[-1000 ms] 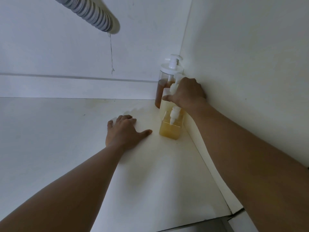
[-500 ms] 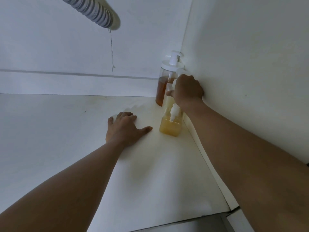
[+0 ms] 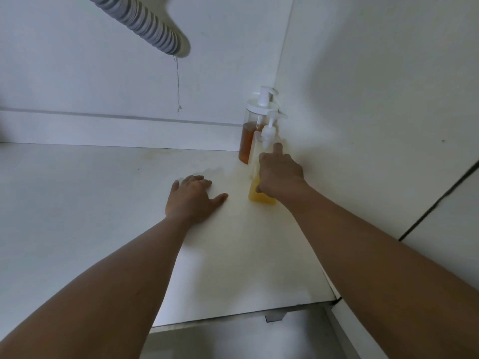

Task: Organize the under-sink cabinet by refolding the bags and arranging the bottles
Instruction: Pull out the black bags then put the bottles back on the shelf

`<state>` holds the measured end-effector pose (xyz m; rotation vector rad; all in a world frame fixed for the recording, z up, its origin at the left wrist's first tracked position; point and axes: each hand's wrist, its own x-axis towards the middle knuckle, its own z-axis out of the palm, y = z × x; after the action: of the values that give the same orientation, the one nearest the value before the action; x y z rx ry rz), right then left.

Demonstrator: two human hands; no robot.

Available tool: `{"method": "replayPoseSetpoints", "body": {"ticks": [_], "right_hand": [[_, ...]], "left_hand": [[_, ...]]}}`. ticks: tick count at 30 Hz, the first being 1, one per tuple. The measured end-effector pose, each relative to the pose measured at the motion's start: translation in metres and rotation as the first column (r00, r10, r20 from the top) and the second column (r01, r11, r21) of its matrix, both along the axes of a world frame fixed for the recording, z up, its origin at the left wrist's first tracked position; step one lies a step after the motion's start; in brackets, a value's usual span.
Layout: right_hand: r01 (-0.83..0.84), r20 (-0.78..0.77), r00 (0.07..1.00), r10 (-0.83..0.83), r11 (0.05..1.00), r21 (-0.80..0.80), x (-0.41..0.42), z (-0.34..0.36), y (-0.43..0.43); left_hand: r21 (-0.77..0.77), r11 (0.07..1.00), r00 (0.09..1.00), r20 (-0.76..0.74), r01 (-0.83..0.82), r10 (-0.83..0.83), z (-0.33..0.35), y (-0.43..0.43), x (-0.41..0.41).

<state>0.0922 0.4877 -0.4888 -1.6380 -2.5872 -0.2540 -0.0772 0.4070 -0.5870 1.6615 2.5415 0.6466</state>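
**Right hand (image 3: 281,174) on the small bottle (image 3: 261,197).** Your thumb presses the bottle's left face and your palm covers its pump. The index finger lies straight, aimed at the middle bottle (image 3: 269,132). The other fingers are hidden behind the hand, so the hold reads as a clasp from above.

**Row of bottles.** The small bottle stands upright, third and nearest you in a row that starts at the tall bottle (image 3: 250,141). The middle bottle sits between them, but you cannot tell whether it touches its neighbours. The row runs from the tall bottle toward you, close along the side wall (image 3: 375,104).

**Axes.** Each bottle's long axis is vertical. The middle bottle's spout points toward the side wall, and the small bottle's spout is covered by your palm.

**Left hand (image 3: 193,199).** It lies flat on the cabinet floor (image 3: 90,203), fingers loosely spread and holding nothing. It is left of the small bottle and well short of the tall bottle.

**Coming move, as a judgement.** Your right hand is the nearer one and is on the bottle. Any nudge probably goes along the row toward the tall bottle, with the axis kept vertical.

**Drain hose (image 3: 145,24).** High and far left of the tall bottle
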Motion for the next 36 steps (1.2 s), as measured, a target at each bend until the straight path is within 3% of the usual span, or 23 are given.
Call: {"method": "replayPoseSetpoints", "body": {"ticks": [16, 22, 26, 32, 36], "right_hand": [[-0.102, -0.089, 0.991, 0.103, 0.995, 0.013, 0.001, -0.015, 0.03], [-0.105, -0.096, 0.99, 0.104, 0.994, -0.006, 0.006, -0.019, 0.032], [-0.105, -0.104, 0.989, 0.106, 0.994, 0.014, 0.013, -0.023, 0.004], [-0.235, 0.174, 0.949, 0.261, 0.959, -0.159, 0.031, 0.016, -0.063], [-0.202, 0.004, 0.978, 0.207, 0.96, -0.192, 0.043, 0.022, -0.126]], "left_hand": [[0.0, 1.0, 1.0, 0.004, 0.0, 0.0, -0.002, 0.001, -0.002], [-0.075, 0.997, 0.999, 0.014, 0.032, -0.031, 0.004, -0.008, 0.003], [-0.144, 0.989, 0.999, 0.011, 0.046, -0.045, 0.016, -0.037, 0.014], [-0.249, 0.968, 1.0, 0.003, 0.028, -0.028, 0.036, -0.106, 0.036], [-0.248, 0.965, 0.996, 0.063, 0.08, -0.066, 0.044, -0.146, 0.062]]}}
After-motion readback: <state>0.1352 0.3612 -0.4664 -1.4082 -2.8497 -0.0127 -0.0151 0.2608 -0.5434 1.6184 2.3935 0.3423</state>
